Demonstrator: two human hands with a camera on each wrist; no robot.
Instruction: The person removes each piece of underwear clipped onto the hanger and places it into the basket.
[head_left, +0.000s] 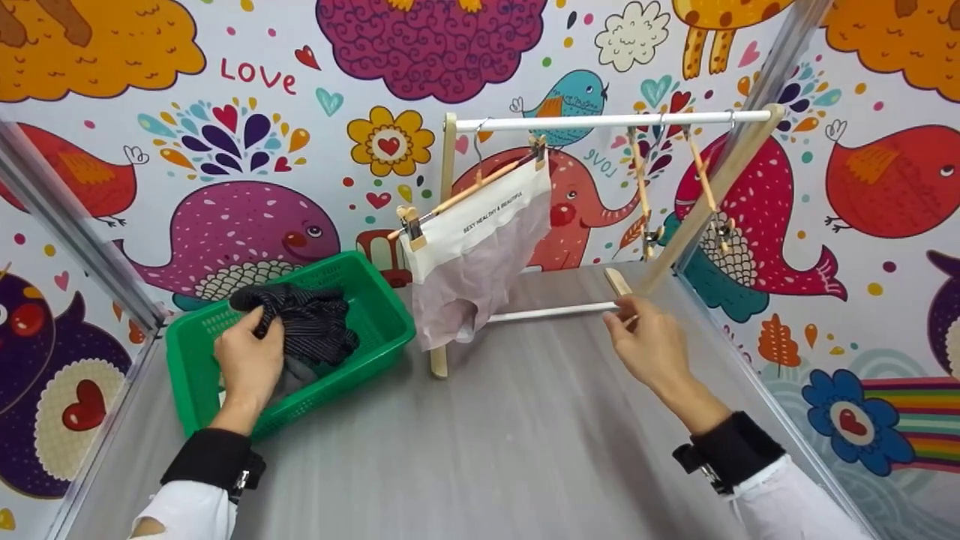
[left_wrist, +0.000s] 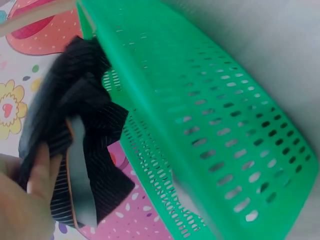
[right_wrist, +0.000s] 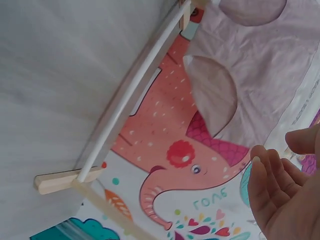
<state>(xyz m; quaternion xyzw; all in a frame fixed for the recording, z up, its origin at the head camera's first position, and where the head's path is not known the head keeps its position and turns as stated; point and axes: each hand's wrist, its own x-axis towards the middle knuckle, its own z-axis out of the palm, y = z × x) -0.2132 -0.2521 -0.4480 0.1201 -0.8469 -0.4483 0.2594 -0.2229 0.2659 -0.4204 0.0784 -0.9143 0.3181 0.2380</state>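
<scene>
My left hand [head_left: 251, 360] pinches a black garment with thin pale stripes [head_left: 311, 330] over the green basket [head_left: 375, 341]. In the left wrist view the bunched cloth [left_wrist: 95, 115] shows a grey band with orange edging, and the fingers [left_wrist: 39, 175] press into it. My right hand [head_left: 651, 341] hovers in front of the rack's right foot, fingers loosely bent and holding nothing. Pale pink underpants [head_left: 480, 274] with a white printed waistband hang between the two hands. Both ends of that waistband are clipped to a wooden hanger [head_left: 480, 187].
The rack has a white top rail [head_left: 585, 121], wooden side posts and a white lower bar [head_left: 555, 313]. Two more clip hangers [head_left: 641, 187] hang at its right, without clothes. Grey cloth [head_left: 296, 379] lies inside the basket. Printed walls enclose the grey tabletop [head_left: 480, 457].
</scene>
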